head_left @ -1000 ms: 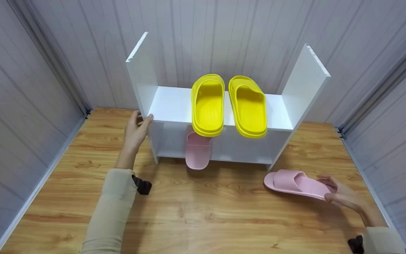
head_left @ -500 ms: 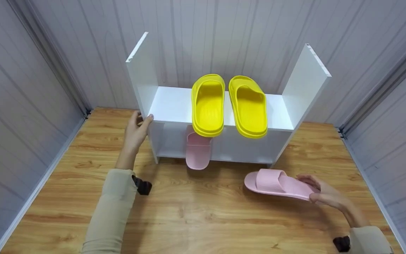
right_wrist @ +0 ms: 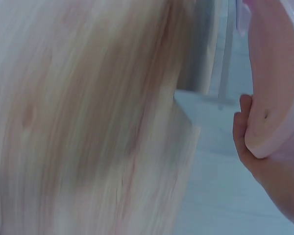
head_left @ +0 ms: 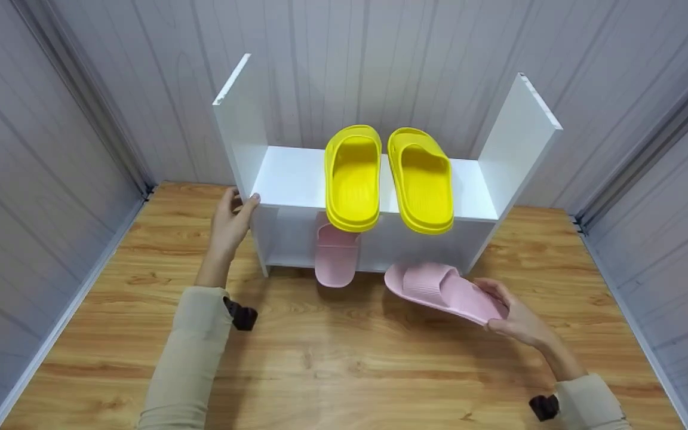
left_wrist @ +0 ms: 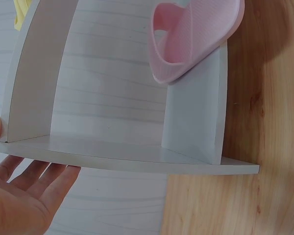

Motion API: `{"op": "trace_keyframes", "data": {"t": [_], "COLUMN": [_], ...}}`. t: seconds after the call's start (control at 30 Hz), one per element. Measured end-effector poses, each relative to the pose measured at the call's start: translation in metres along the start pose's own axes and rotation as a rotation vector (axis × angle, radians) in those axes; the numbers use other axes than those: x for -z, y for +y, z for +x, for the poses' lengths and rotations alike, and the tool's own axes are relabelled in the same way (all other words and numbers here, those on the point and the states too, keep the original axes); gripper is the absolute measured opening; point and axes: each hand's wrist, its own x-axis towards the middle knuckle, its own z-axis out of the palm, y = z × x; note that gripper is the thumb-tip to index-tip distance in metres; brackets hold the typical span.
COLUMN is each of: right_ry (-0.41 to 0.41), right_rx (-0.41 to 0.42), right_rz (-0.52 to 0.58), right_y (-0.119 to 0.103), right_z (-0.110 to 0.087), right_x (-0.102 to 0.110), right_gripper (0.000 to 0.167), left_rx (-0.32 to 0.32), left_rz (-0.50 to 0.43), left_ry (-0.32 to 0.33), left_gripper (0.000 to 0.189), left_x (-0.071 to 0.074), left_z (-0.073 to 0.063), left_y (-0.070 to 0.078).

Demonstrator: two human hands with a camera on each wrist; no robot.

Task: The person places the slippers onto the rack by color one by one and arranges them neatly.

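My left hand (head_left: 232,224) grips the left side panel of a white shoe rack (head_left: 287,179), thumb on the front edge and fingers behind the panel in the left wrist view. With my right hand (head_left: 517,316) I hold a pink slipper (head_left: 430,286) by its heel end, toe pointing left, in front of the rack's lower right side. Its sole (right_wrist: 274,73) faces the right wrist camera. A second pink slipper (head_left: 336,263) sits on the lower shelf, heel over the front edge. Two yellow slippers, left (head_left: 353,179) and right (head_left: 421,182), stand on the upper shelf, heels outward.
Grey panelled walls (head_left: 415,60) stand behind the rack and on both sides. The rack rests on a wood-grain floor (head_left: 320,358). Its right side panel (head_left: 517,143) rises above the upper shelf.
My right hand has carried the pink slipper leftward and slightly up, closer to the rack's lower shelf, turning it a little. My left hand stays on the side panel.
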Motion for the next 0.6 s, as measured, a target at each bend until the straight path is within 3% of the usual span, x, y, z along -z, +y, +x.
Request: {"op": "trace_keyframes", "data": {"t": [0.23,0.47,0.6], "right_ry": [0.201,0.337,0.398], "right_rx": [-0.045,-0.1,-0.139], "right_rz": [-0.025,-0.051,-0.087], "right_y": [-0.032,-0.027,-0.007], "right_z": [0.017,0.032,0.039], "right_x": [-0.043,-0.07,-0.081], "right_gripper": [0.073,0.073,0.075], "left_rx": [-0.005,-0.008,-0.001], "left_rz": [-0.009,0.006,-0.001], "left_ry": [0.004,0.015,0.011], "left_gripper": [0.042,0.043,0.042], "left_x": [0.001,0.0,0.0], "left_z": [-0.001,0.002,0.001], "left_y": [0.003,-0.002,-0.001]}}
